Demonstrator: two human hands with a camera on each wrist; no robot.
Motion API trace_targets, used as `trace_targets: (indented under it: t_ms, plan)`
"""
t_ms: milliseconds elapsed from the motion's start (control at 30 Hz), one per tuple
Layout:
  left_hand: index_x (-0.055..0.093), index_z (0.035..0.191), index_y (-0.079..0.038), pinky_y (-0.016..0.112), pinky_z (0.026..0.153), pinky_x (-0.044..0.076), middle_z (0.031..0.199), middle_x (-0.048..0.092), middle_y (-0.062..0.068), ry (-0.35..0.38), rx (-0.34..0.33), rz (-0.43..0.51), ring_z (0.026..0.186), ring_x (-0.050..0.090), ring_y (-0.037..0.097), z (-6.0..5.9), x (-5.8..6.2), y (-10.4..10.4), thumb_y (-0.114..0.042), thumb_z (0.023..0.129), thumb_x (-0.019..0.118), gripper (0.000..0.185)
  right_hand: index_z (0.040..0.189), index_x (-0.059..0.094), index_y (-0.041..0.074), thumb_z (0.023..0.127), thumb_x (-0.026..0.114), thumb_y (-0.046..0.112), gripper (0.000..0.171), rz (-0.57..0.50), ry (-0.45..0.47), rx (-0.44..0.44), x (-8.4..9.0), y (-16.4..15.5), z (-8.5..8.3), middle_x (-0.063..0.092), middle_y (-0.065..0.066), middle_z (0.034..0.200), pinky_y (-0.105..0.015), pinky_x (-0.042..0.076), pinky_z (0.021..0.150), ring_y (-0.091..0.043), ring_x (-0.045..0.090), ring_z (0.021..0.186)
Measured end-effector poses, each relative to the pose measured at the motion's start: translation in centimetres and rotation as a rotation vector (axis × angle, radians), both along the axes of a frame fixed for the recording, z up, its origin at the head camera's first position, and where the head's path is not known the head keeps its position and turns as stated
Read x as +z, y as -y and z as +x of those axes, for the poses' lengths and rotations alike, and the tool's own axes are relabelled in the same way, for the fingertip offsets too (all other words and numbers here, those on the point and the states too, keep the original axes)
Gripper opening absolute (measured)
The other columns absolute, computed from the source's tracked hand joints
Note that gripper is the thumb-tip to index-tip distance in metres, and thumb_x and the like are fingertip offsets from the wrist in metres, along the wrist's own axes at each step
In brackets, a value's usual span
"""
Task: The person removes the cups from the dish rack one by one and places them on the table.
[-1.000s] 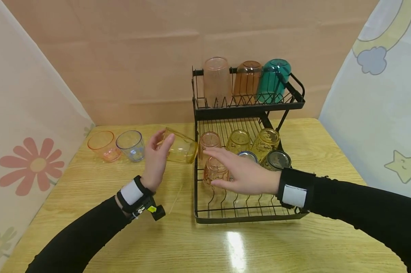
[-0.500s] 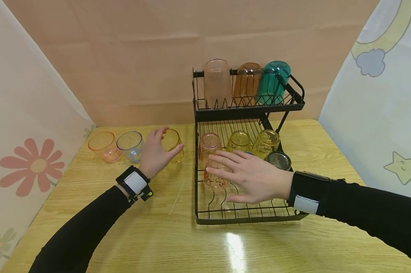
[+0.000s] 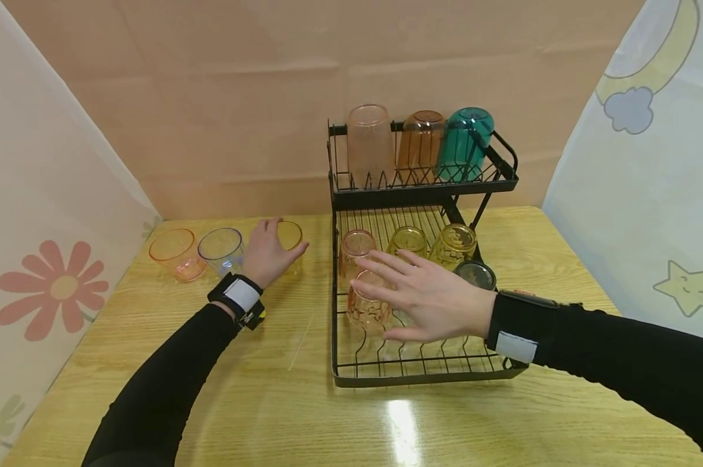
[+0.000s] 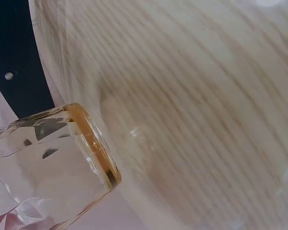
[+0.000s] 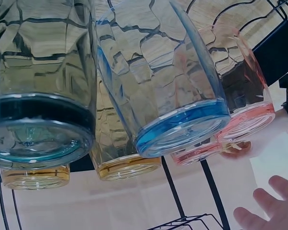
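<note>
My left hand (image 3: 264,256) curls round an upright yellow glass (image 3: 291,237) on the table, fingers at its far side and thumb across its right. In the left wrist view the thick amber base of this glass (image 4: 53,163) shows close over the wood. An orange-rimmed glass (image 3: 173,250) and a blue-rimmed glass (image 3: 220,245) stand to its left. With fingers spread, my right hand (image 3: 430,298) hovers over upturned glasses on the rack, overlapping a pink glass (image 3: 368,301). A blue-based glass (image 5: 168,96), mostly hidden by that hand from above, shows in the right wrist view.
A black two-tier dish rack (image 3: 421,378) stands right of centre. Its upper shelf bears a clear pinkish glass (image 3: 369,146), a brown glass (image 3: 423,146) and a teal glass (image 3: 466,146). A dark grey glass (image 3: 475,275) sits lower right. Printed cloth walls surround the table (image 3: 258,402).
My left hand has turned the tilted yellow glass upright, set it on the table and shifted it slightly left. The right hand has spread its fingers and moved slightly right over the rack.
</note>
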State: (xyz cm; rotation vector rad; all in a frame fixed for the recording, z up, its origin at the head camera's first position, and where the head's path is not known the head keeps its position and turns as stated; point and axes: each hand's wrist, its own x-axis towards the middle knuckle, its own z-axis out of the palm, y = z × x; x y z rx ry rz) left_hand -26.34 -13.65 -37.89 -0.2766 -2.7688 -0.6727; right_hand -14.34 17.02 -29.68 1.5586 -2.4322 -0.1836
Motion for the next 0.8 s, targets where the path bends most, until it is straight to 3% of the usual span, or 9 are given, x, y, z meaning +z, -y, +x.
trace_targets:
  t_ms: [233, 367, 600, 800]
  plan:
    - [0.043, 0.138, 0.004, 0.054, 0.089, 0.044, 0.129, 0.045, 0.028, 0.028, 0.049, 0.021, 0.115, 0.047, 0.044, -0.8, -0.8, 0.8, -0.051, 0.086, 0.067, 0.080, 0.152, 0.033, 0.012, 0.091, 0.048, 0.065, 0.083, 0.020, 0.005, -0.080, 0.1, 0.8, -0.7, 0.024, -0.018, 0.156, -0.058, 0.027, 0.107, -0.038, 0.023, 0.141]
    - [0.042, 0.139, 0.004, 0.054, 0.084, 0.046, 0.129, 0.044, 0.028, 0.040, 0.067, 0.016, 0.115, 0.046, 0.044, -0.9, -1.1, 1.2, -0.052, 0.086, 0.066, 0.080, 0.152, 0.033, 0.011, 0.089, 0.053, 0.064, 0.084, 0.008, 0.007, -0.081, 0.2, 1.3, -1.4, 0.024, -0.018, 0.156, -0.059, 0.029, 0.106, -0.039, 0.022, 0.142]
    - [0.040, 0.140, 0.004, 0.055, 0.078, 0.047, 0.129, 0.043, 0.029, 0.050, 0.083, 0.005, 0.112, 0.045, 0.046, -0.9, -1.3, 1.9, -0.052, 0.087, 0.065, 0.081, 0.153, 0.032, 0.013, 0.090, 0.049, 0.066, 0.084, 0.017, 0.004, -0.123, 0.1, 2.1, -2.8, 0.022, -0.018, 0.157, -0.060, 0.031, 0.104, -0.037, 0.022, 0.142]
    - [0.038, 0.141, 0.005, 0.055, 0.074, 0.048, 0.129, 0.041, 0.029, 0.059, 0.106, -0.028, 0.111, 0.044, 0.046, -1.1, -1.3, 2.2, -0.053, 0.088, 0.064, 0.082, 0.155, 0.027, 0.016, 0.090, 0.044, 0.070, 0.086, 0.044, 0.075, -0.212, -0.1, 2.9, -3.7, 0.019, -0.016, 0.158, -0.060, 0.027, 0.106, -0.035, 0.021, 0.143]
